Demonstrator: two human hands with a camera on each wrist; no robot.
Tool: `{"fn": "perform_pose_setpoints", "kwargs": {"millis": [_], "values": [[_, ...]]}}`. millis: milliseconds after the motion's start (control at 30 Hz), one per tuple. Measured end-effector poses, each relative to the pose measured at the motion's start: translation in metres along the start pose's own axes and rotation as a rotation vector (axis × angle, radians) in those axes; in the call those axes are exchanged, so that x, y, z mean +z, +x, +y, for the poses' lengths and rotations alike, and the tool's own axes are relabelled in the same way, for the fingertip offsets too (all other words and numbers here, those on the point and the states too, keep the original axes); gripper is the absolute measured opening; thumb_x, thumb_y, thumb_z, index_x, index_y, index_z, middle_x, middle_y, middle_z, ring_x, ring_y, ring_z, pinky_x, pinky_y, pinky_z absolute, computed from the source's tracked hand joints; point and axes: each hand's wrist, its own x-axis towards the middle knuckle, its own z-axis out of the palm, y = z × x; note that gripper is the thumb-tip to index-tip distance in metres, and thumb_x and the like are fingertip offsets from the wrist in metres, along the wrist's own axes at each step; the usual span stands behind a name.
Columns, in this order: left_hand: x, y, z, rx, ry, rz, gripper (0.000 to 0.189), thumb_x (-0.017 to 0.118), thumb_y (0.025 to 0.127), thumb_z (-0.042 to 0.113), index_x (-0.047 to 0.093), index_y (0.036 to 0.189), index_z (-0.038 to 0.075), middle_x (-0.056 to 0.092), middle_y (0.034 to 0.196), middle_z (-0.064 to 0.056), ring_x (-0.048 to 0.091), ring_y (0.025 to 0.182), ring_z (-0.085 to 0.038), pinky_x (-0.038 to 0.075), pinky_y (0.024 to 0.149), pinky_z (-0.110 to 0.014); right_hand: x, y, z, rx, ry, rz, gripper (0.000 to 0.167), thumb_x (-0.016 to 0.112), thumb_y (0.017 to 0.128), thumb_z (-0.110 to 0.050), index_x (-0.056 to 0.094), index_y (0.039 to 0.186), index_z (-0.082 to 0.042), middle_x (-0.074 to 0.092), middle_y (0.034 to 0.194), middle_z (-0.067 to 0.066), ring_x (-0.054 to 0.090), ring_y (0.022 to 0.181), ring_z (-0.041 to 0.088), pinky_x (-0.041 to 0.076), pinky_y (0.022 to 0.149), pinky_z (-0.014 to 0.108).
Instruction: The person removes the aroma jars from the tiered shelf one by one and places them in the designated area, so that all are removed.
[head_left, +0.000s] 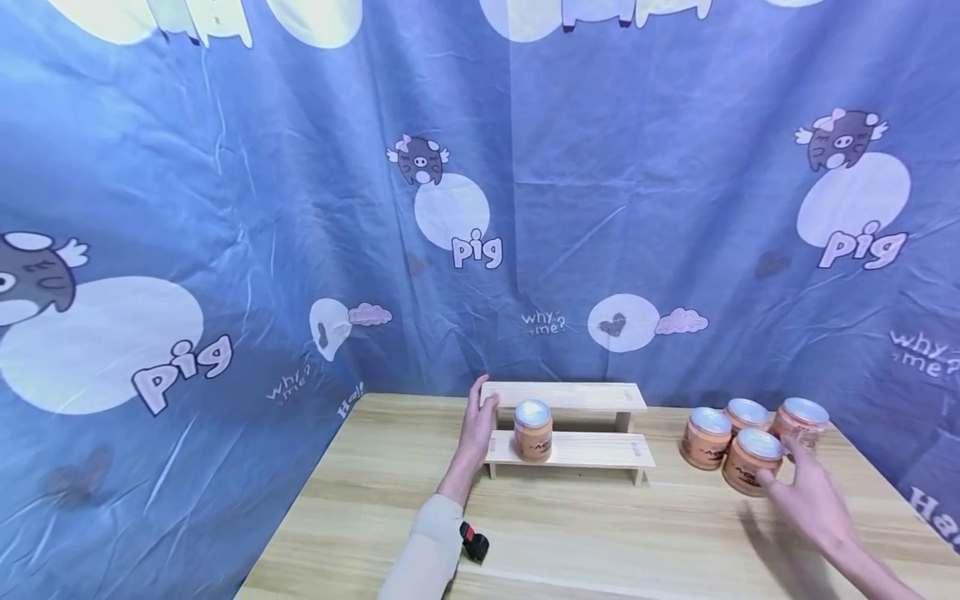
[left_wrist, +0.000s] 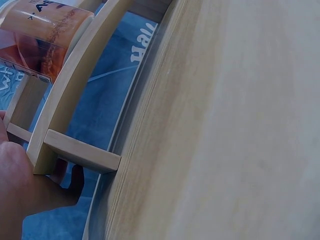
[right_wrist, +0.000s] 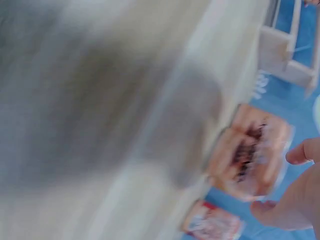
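A two-tier wooden stand is at the back of the table, with an orange jar with a silver lid upright on its lower step. My left hand grips the stand's left end; in the left wrist view, curled fingers show around that end. On the right, several similar jars are grouped closely together. My right hand is at the front right of this group, thumb and fingers spread beside the nearest jar. The blurred right wrist view shows fingertips close to a jar; contact is unclear.
A small black and red object is by the left sleeve. The wooden table runs back to a blue curtain printed with pigs, which also hangs along the left and right sides. Table surface lies between the stand and the jar group.
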Motion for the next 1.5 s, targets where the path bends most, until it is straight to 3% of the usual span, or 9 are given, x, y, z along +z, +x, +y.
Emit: {"fn": "perform_pose_setpoints", "kwargs": {"millis": [133, 267, 400, 500, 667, 767, 900, 1267, 1500], "values": [[-0.002, 0.003, 0.000, 0.002, 0.005, 0.007, 0.059, 0.056, 0.103, 0.030, 0.038, 0.156, 0.016, 0.043, 0.151, -0.021, 0.045, 0.133, -0.035, 0.030, 0.113, -0.055, 0.000, 0.005, -0.030, -0.095, 0.008, 0.059, 0.058, 0.068, 0.090, -0.008, 0.045, 0.138, 0.015, 0.051, 0.124, 0.046, 0.051, 0.103, 0.066, 0.042, 0.078, 0.070], [0.000, 0.005, 0.000, 0.008, -0.016, -0.002, 0.059, 0.056, 0.103, 0.028, 0.036, 0.157, 0.015, 0.053, 0.135, -0.020, 0.051, 0.121, -0.035, 0.034, 0.110, -0.054, 0.007, 0.006, -0.061, -0.163, 0.039, 0.092, 0.047, 0.071, 0.087, -0.005, 0.058, 0.130, 0.009, 0.063, 0.110, 0.037, 0.062, 0.094, 0.052, 0.047, 0.072, 0.042], [0.002, 0.005, -0.001, 0.014, -0.028, 0.002, 0.059, 0.056, 0.103, 0.027, 0.037, 0.157, 0.014, 0.045, 0.147, -0.022, 0.048, 0.125, -0.035, 0.031, 0.112, -0.054, 0.021, 0.007, -0.091, -0.190, 0.102, 0.081, 0.041, 0.072, 0.087, -0.005, 0.064, 0.126, 0.004, 0.070, 0.102, 0.026, 0.068, 0.086, 0.037, 0.044, 0.065, 0.021], [0.003, 0.003, 0.000, 0.008, -0.023, 0.014, 0.058, 0.057, 0.103, 0.028, 0.038, 0.156, 0.014, 0.046, 0.144, -0.021, 0.048, 0.124, -0.032, 0.030, 0.113, -0.053, 0.034, 0.008, -0.113, -0.186, 0.149, 0.040, 0.038, 0.072, 0.090, -0.007, 0.064, 0.125, 0.003, 0.070, 0.110, 0.024, 0.069, 0.093, 0.037, 0.052, 0.072, 0.025], [0.004, 0.004, 0.002, 0.003, -0.025, 0.017, 0.059, 0.057, 0.103, 0.029, 0.037, 0.156, 0.014, 0.055, 0.107, -0.018, 0.053, 0.107, -0.036, 0.034, 0.109, -0.052, 0.059, 0.014, -0.146, -0.224, 0.204, 0.016, 0.037, 0.072, 0.090, -0.008, 0.065, 0.125, 0.002, 0.070, 0.115, 0.020, 0.068, 0.100, 0.037, 0.054, 0.083, 0.048], [0.007, 0.005, 0.001, 0.007, -0.018, 0.010, 0.060, 0.057, 0.103, 0.030, 0.037, 0.157, 0.014, 0.055, 0.128, -0.020, 0.052, 0.118, -0.035, 0.032, 0.112, -0.053, 0.074, 0.018, -0.163, -0.239, 0.249, -0.001, 0.036, 0.073, 0.090, -0.009, 0.066, 0.124, 0.001, 0.071, 0.114, 0.018, 0.069, 0.098, 0.036, 0.054, 0.083, 0.055], [0.010, 0.005, -0.003, 0.014, -0.003, 0.010, 0.060, 0.057, 0.102, 0.032, 0.038, 0.157, 0.015, 0.040, 0.155, -0.021, 0.045, 0.134, -0.034, 0.028, 0.115, -0.055, 0.093, 0.019, -0.180, -0.216, 0.314, -0.057, 0.039, 0.076, 0.091, -0.015, 0.066, 0.124, 0.001, 0.071, 0.114, 0.018, 0.069, 0.100, 0.034, 0.055, 0.087, 0.053], [0.008, 0.004, -0.005, 0.003, 0.001, 0.014, 0.060, 0.059, 0.101, 0.032, 0.041, 0.156, 0.016, 0.049, 0.147, -0.019, 0.049, 0.131, -0.032, 0.030, 0.113, -0.054, 0.149, 0.028, -0.211, -0.057, 0.503, -0.243, 0.089, 0.087, 0.081, -0.038, 0.045, 0.144, 0.008, 0.062, 0.128, 0.028, 0.063, 0.113, 0.040, 0.055, 0.091, 0.048], [0.004, 0.006, -0.004, -0.002, -0.008, 0.025, 0.062, 0.060, 0.100, 0.032, 0.040, 0.156, 0.015, 0.042, 0.153, -0.019, 0.045, 0.135, -0.031, 0.027, 0.116, -0.050, 0.171, 0.033, -0.217, -0.075, 0.541, -0.232, 0.078, 0.091, 0.078, -0.024, 0.053, 0.138, 0.007, 0.067, 0.120, 0.025, 0.065, 0.110, 0.037, 0.055, 0.091, 0.044]]}}
